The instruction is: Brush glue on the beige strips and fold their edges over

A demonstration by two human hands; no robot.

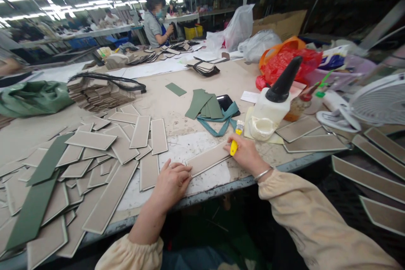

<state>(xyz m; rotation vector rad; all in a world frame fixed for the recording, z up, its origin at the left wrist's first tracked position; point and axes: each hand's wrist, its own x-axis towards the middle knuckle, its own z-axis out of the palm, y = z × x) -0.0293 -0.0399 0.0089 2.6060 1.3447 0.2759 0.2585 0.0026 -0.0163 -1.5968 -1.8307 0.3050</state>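
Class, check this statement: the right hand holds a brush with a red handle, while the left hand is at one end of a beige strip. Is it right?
Not quite: the brush in the right hand has a yellow handle, as the head view shows. The left hand is indeed at one end of the beige strip.

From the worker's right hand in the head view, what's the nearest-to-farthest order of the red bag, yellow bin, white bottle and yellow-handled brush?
1. Yellow-handled brush: held in the right hand.
2. White bottle: just beyond the hand, to its right.
3. Red bag: behind the bottle.
4. Yellow bin: far off in the background, toward the left.
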